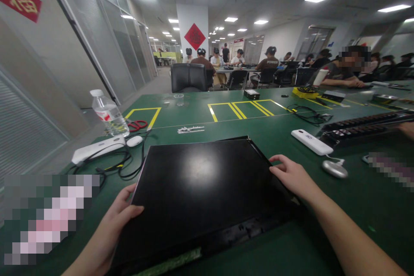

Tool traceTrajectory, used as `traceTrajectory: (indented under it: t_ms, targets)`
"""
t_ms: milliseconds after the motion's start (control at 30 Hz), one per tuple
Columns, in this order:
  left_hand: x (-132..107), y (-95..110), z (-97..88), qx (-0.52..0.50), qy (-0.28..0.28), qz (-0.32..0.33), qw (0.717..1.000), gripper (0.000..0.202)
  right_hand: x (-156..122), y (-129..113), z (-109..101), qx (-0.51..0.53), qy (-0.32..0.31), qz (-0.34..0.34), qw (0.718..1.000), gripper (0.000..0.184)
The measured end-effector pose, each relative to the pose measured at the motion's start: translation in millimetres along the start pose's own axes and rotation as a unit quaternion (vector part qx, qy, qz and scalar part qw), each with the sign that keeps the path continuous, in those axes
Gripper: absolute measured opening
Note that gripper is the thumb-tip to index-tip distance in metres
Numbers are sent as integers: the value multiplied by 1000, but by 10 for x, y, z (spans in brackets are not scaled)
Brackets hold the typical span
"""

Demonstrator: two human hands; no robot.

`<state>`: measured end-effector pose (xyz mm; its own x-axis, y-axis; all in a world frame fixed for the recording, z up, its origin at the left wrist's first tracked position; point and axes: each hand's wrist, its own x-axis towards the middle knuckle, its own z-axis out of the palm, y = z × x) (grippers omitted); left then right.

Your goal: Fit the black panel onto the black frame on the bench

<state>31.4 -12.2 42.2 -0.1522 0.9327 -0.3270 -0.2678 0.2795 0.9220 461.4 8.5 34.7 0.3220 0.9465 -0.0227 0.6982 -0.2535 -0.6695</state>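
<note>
A wide black LCD screen panel (168,189) fills the near middle of the head view, glossy, with a ceiling-light glare on it. A green circuit strip (171,262) shows along its near edge. Part of a black frame (258,152) shows under and beyond its right side. My left hand (121,213) grips the panel's left edge, thumb on top and fingers partly hidden beneath. At the right edge, my right hand (291,174) is closed with thumb and fingertips on the panel's side; whether it also holds the frame I cannot tell.
On the green table (181,116) stand a water bottle (108,114) and red-handled scissors (137,125) at left, near cables and a white power bank (98,148). Another white power bank (311,142) and a silver mouse-shaped device (334,168) lie right. A person (343,69) sits across.
</note>
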Motion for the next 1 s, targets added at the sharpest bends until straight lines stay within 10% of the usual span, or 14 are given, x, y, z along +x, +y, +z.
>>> traceTrajectory:
  t_ms: [1000]
  targets:
    - [26,-39,-35,-9,-14,10,1000,69,30,11,-3,-29,5,13,999,19]
